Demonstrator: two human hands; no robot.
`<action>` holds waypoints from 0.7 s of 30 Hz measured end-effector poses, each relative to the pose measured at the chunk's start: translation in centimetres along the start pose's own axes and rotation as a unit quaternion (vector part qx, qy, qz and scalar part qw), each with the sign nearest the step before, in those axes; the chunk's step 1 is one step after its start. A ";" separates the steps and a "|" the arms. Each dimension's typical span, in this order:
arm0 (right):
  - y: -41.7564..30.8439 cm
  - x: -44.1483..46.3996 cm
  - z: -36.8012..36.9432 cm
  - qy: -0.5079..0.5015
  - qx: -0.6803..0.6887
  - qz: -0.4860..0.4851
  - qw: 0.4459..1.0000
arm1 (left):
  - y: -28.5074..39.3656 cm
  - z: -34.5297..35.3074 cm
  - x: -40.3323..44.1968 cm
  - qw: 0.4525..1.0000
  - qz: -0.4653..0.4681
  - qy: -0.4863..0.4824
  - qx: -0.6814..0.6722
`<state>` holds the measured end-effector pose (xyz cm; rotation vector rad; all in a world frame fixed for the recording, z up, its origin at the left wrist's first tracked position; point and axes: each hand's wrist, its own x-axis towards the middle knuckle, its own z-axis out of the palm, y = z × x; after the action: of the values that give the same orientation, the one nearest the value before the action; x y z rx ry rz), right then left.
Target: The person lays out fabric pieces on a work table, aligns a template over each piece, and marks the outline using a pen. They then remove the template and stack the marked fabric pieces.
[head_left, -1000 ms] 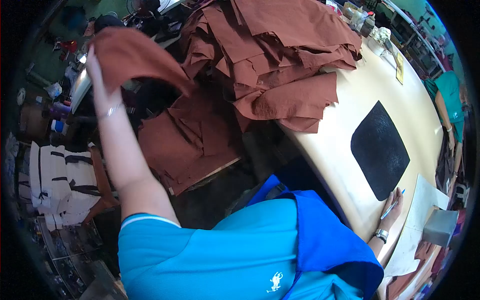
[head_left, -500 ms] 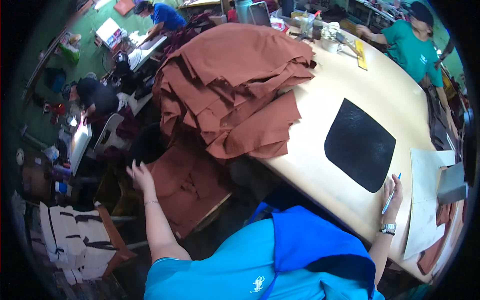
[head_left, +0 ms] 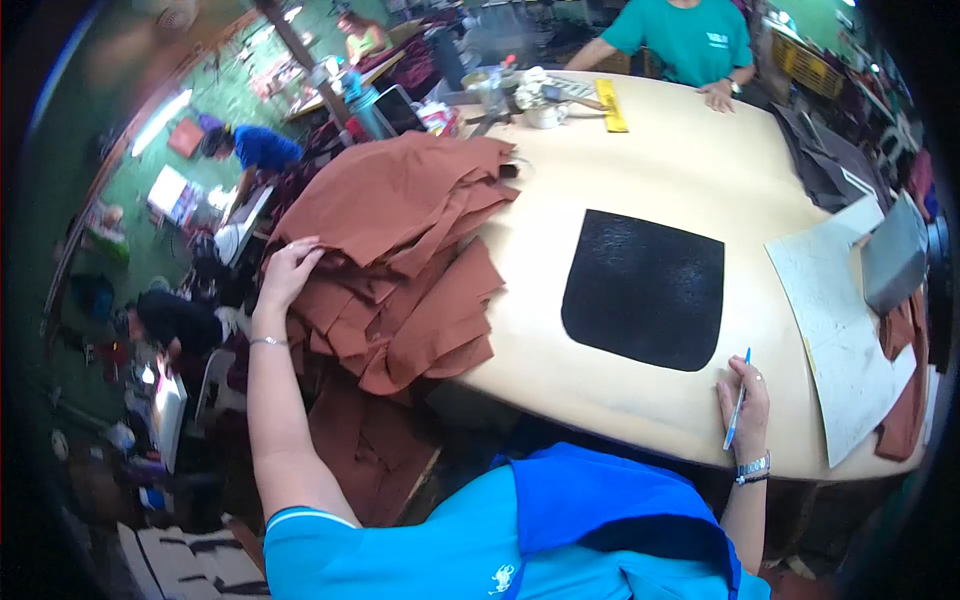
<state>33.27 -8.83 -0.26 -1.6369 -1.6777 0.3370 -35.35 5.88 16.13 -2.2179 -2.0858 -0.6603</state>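
My left hand [head_left: 290, 270] is at the left side of a heaped pile of reddish-brown fabric pieces [head_left: 400, 200], with thumb and fingers pinched at the edge of an upper piece. In my right hand [head_left: 750, 405] is a blue-and-white pen [head_left: 737, 405], held upright near the table's front edge. A black panel with rounded lower corners [head_left: 645, 290] lies flat on the pale table [head_left: 520, 345], ahead of my right hand and apart from it.
White pattern sheets [head_left: 840, 330] and a grey block [head_left: 893, 255] lie at the right. A yellow strip [head_left: 611, 106], a white cup [head_left: 545, 115] and tools stand at the back. A person in green [head_left: 690, 45] rests a hand on the far edge. Others work at the left.
My left hand has risen from beside the pile to its upper pieces. The view has swung right, so the table sits further left. My right hand still holds the pen.
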 end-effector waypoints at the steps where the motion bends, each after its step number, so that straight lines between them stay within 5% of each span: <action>1: 0.1 0.2 -0.1 0.001 0.011 0.004 1.000 | 0.2 -0.4 0.6 1.000 -0.011 -0.006 0.003; 5: 0.2 0.4 -0.3 0.024 0.014 -0.018 0.999 | 4.6 0.2 4.4 0.982 0.016 0.184 -0.026; 9: 1.7 0.3 0.1 0.027 0.088 0.020 0.996 | 14.5 3.8 8.7 0.937 0.211 0.277 -0.029; 12: 2.6 -0.4 1.1 0.042 0.218 0.077 0.972 | 23.9 7.7 9.5 0.899 0.357 0.250 -0.047; 15: -0.8 0.4 -0.2 0.004 0.150 0.031 0.988 | 31.5 12.4 7.5 0.879 0.426 0.186 -0.107; 17: -1.9 1.7 0.9 0.069 0.133 -0.117 0.982 | 35.7 15.9 4.2 0.882 0.436 0.103 -0.147; 21: -5.4 3.0 2.0 0.053 0.084 -0.148 0.984 | 41.0 20.9 -4.9 0.813 0.500 -0.073 -0.290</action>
<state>28.29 -6.14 2.90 -1.2396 -1.7305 0.2324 9.79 3.27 6.43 -3.2191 -0.4412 -1.0627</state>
